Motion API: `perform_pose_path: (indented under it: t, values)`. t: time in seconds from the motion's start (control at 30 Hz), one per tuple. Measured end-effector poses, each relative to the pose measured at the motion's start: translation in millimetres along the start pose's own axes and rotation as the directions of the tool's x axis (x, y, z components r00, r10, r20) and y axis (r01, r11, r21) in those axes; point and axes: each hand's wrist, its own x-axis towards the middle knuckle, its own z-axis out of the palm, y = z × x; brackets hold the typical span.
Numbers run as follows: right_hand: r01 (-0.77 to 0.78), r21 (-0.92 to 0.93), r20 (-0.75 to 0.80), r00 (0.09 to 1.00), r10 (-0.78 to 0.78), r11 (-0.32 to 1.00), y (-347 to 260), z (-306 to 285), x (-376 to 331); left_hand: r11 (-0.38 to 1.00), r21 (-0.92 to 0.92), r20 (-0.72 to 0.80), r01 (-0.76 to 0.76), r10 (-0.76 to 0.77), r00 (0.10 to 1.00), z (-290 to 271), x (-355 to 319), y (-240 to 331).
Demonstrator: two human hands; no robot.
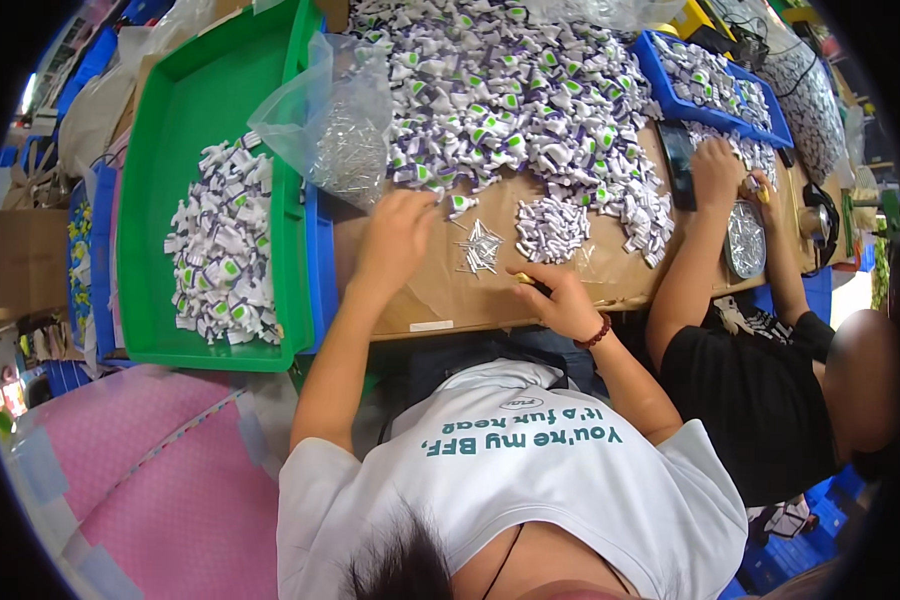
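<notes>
My left hand (400, 235) reaches to the near edge of a large heap of small white plastic parts (510, 110) with green and purple marks. Its fingers are pinched together; what they hold, if anything, is too small to make out. Just right of the fingertips lies one loose white-and-green part (461, 206). My right hand (568, 305) is closed around a small tool with a black and yellow handle (532, 282), near the table's front edge. Between the hands sit a little pile of thin metal pins (480, 248) and a pile of small white-and-purple pieces (552, 230).
A green tray (195, 95) at left holds a mound of white parts. Beside it is a clear plastic bag (350, 140) of pins. On the right, a co-worker's hands (720, 175) work near a blue tray (785, 133), a dark phone-like slab (676, 165) and an oval container (745, 240).
</notes>
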Motion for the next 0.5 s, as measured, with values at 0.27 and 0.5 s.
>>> perform_pose_path:
  t: [0.27,0.5]
  values:
    - [-0.001,-0.115,-0.038,0.999,-0.003,0.993,11,-3,-1,0.967,0.255,0.108,-0.016,-0.012,0.994,89,7,-15]
    - [0.135,-0.502,-0.092,0.974,-0.208,0.854,5,12,21,0.864,-0.364,0.064,0.348,-0.349,0.935,57,-6,-17]
